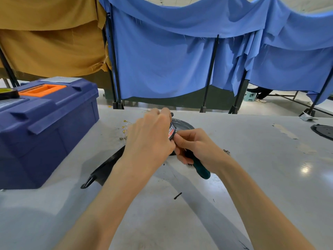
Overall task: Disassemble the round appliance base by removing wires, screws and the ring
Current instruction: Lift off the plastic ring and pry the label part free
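The round black appliance base (182, 125) stands tilted on the grey table (252, 177), mostly hidden behind my hands; a red and white label shows on its rim. My left hand (151, 138) grips the base from the left and over its top edge. My right hand (196, 147) holds a screwdriver with a dark green handle (202, 170), its tip hidden against the base. Loose wires with yellow terminals (124, 129) lie on the table left of the base.
A blue toolbox (45, 127) with an orange handle stands at the left. A long black part (106, 168) lies under my left forearm. Another black round piece (323, 130) sits at the right edge. Small screws (226, 151) lie beside my right wrist. Blue and tan curtains hang behind.
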`<state>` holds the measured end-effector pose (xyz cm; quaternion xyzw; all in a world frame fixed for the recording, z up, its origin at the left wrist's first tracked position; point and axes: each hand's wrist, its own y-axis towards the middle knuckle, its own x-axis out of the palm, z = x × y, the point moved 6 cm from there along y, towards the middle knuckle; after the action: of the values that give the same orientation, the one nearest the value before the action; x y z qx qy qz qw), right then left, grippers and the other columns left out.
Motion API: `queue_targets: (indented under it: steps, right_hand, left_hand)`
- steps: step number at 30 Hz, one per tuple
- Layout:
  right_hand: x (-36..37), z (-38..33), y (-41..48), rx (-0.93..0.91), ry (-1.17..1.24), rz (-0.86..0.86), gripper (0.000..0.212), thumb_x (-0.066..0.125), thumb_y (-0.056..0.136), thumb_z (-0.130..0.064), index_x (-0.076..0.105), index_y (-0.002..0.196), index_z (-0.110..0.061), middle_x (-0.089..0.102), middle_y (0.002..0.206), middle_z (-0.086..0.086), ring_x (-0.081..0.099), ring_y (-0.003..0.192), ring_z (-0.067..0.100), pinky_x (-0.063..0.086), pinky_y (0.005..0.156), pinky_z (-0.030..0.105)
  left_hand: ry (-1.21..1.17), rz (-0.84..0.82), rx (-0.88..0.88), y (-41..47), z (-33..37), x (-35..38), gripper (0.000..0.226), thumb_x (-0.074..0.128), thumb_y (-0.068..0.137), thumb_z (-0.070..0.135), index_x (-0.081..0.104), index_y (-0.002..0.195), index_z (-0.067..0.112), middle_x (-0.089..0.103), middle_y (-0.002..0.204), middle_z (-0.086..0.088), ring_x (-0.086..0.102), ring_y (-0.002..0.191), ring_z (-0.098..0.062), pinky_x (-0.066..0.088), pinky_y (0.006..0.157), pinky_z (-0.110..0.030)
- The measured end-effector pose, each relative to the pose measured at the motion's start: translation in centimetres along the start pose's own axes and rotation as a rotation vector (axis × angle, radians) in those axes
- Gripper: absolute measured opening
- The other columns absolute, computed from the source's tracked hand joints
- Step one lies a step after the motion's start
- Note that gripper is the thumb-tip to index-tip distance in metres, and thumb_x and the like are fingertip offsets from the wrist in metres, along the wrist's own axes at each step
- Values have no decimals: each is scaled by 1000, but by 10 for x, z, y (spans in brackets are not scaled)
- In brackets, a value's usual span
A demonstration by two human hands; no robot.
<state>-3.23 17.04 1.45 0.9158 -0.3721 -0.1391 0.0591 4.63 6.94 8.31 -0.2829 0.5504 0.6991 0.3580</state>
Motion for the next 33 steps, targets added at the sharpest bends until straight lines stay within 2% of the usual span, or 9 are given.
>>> queue_targets:
  steps: [5,7,11,15,21,25,28,30,33]
  right_hand:
    - [-4,5,0,14,-10,4,28,54,97,-10,62,74,5,54,59,13,43,42,16,37,43,24]
    - [-5,6,0,15,4,20,29,56,94,-5,63,67,2,53,53,8,41,39,16,35,43,24]
    - [-6,2,2,0,5,78,40,55,92,1,71,60,-16,53,47,4,35,35,16,28,44,28]
    - [-9,1,1,19,-15,112,39,54,92,2,71,62,-15,49,42,3,30,34,18,22,45,35]
    - [-17,0,-2,72,-3,68,17,56,89,3,63,84,17,48,53,13,30,38,18,22,45,34]
    - [-18,-5,-1,40,-64,80,20,54,91,3,66,78,11,47,47,11,28,34,17,22,45,32]
    - [-19,-12,-1,4,-141,141,26,52,92,4,68,71,5,46,44,10,30,33,14,24,45,27]
    - [-19,-14,-1,-19,-190,179,27,52,92,5,67,70,3,47,43,5,32,33,11,26,43,24]
    - [-16,-19,0,-119,-380,278,27,53,88,7,62,64,-1,46,43,-8,35,38,4,30,46,19]
  left_hand:
    - [49,-27,19,3,3,11,48,70,80,31,54,124,21,60,113,-1,60,97,-25,43,68,-32]
    - [30,-31,24,4,1,10,50,71,77,36,57,123,22,64,109,-2,60,93,-24,45,67,-31]
    - [-19,-33,18,5,-1,6,54,74,73,40,61,122,21,68,102,-5,57,83,-21,39,62,-27]
    - [-71,-24,-5,3,0,5,51,75,70,44,63,114,22,66,95,-6,53,80,-23,39,61,-30]
    - [-115,-22,3,2,2,5,54,77,68,46,62,115,25,65,95,-5,57,84,-26,45,61,-32]
    - [-123,-3,7,2,4,4,59,77,69,48,61,120,23,66,100,-4,58,89,-25,51,69,-35]
    - [-146,10,15,3,6,3,50,77,69,47,63,109,21,67,93,-2,55,83,-22,42,61,-31]
    - [-156,14,3,3,6,2,48,76,69,45,64,109,20,66,91,-2,53,81,-20,37,60,-28]
    - [-166,35,-15,4,4,0,50,77,70,38,64,115,20,67,91,-2,55,81,-22,43,60,-32]
